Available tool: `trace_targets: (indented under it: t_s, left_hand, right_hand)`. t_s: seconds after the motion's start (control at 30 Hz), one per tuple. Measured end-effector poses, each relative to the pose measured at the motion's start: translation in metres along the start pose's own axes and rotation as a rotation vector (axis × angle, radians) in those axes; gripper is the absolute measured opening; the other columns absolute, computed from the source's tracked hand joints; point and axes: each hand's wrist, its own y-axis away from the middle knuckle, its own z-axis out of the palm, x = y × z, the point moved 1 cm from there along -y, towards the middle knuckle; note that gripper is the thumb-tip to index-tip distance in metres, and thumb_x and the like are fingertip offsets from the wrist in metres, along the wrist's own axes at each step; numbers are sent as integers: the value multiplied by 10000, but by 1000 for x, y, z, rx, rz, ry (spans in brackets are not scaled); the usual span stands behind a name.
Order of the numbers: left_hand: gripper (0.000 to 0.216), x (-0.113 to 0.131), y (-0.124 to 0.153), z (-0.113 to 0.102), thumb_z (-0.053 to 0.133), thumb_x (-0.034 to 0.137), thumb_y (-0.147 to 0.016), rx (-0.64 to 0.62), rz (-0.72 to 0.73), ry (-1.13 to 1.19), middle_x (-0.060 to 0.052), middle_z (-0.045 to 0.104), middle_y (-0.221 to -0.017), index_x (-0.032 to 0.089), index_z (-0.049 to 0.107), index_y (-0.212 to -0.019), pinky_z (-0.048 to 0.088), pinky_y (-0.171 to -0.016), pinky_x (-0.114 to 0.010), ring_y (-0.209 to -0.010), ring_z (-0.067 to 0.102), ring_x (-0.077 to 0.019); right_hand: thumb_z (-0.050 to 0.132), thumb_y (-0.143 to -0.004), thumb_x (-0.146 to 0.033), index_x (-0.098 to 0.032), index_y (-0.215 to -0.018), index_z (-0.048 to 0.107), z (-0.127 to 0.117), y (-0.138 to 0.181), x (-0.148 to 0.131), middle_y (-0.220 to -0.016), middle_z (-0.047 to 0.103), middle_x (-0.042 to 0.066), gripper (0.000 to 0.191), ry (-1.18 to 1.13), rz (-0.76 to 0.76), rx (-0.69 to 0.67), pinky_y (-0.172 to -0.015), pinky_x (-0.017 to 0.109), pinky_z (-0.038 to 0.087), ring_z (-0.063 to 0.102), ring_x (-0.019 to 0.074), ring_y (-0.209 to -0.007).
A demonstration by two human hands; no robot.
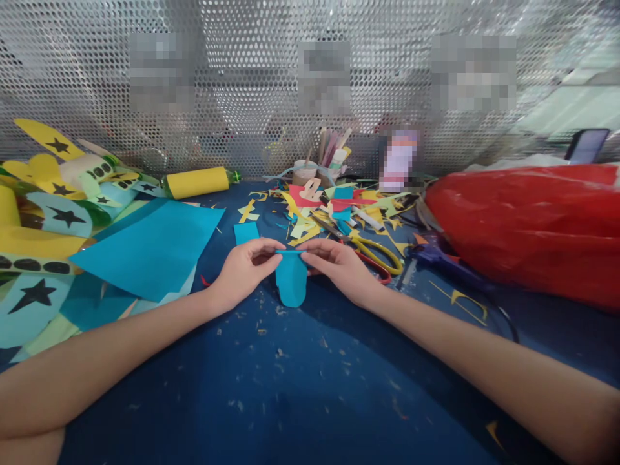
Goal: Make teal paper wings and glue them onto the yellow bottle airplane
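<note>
Between my two hands is a small blue paper piece [291,284] with a rounded lower end and a folded top edge. My left hand [247,268] pinches the left end of that fold between thumb and fingers. At the right end, my right hand [339,265] pinches it the same way. The piece hangs just above the dark blue table [271,387]. Behind my left hand lies a small blue paper rectangle [246,232]. Yellow-handled scissors [378,254] lie beyond my right hand, with red handles partly showing beneath them.
Paper planes with black stars [36,294] and blue sheets [155,248] fill the left. A yellow-wrapped bottle [197,183] lies behind. Paper scraps [305,219] are heaped at the back. On the right are a purple glue gun [448,265] and a large red bag [527,219].
</note>
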Motion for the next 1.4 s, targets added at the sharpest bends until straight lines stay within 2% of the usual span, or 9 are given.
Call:
trace_targets:
  t_s: [0.23, 0.43, 0.63, 0.9, 1.03, 1.23, 1.4]
  left_hand:
    - [187, 4, 1, 0, 656, 273, -789, 2, 15, -9, -35, 726, -938, 191, 667, -957, 563, -814, -295, -868, 677, -158]
    - [114, 5, 2, 0, 635, 245, -810, 12, 37, -30, -27, 741, -889, 193, 682, -899, 565, -793, -285, -832, 684, -154]
    - [135, 4, 2, 0, 625, 262, -819, 12, 42, -46, -38, 742, -926, 186, 681, -915, 565, -807, -298, -857, 687, -167]
    - [164, 6, 3, 0, 564, 231, -847, 5, 46, -55, -44, 739, -975, 183, 680, -952, 557, -832, -298, -897, 681, -159]
    - [207, 6, 4, 1, 633, 271, -808, -16, 26, 15, -37, 727, -995, 202, 668, -1000, 557, -842, -307, -911, 674, -164]
    - [110, 5, 3, 1, 647, 268, -797, 35, 31, 7, -19, 727, -911, 207, 670, -885, 557, -829, -300, -859, 674, -155]
    - [108, 6, 3, 0, 644, 262, -799, 47, 15, -10, -22, 732, -874, 191, 674, -876, 564, -784, -281, -825, 678, -151]
  right_hand:
    - [725, -740, -349, -207, -897, 658, 1, 0, -2, -802, 672, -5, 222, 5, -3, 2, -682, 248, 540, 615, 94, -709]
    - [742, -722, -351, -205, -903, 660, 2, 2, -5, -835, 663, 0, 247, 35, -10, -18, -683, 248, 538, 611, 98, -726]
    - [734, -726, -364, -195, -851, 648, 2, 1, -4, -773, 633, -16, 227, 51, -5, -9, -663, 245, 537, 586, 88, -681]
    - [734, -728, -384, -194, -864, 637, 2, 0, -3, -795, 627, -8, 253, 31, -19, -10, -651, 247, 543, 586, 91, -689]
    - [724, -739, -390, -208, -864, 624, 2, 1, -4, -792, 626, -8, 243, 56, -30, -10, -656, 268, 549, 585, 101, -688]
    - [724, -730, -403, -206, -856, 625, 3, 2, -5, -813, 635, 9, 254, 68, -30, -24, -641, 270, 562, 595, 111, -706]
    - [744, -717, -370, -204, -860, 625, 3, 2, -4, -780, 630, -13, 250, 54, -24, -31, -630, 257, 555, 585, 91, -662]
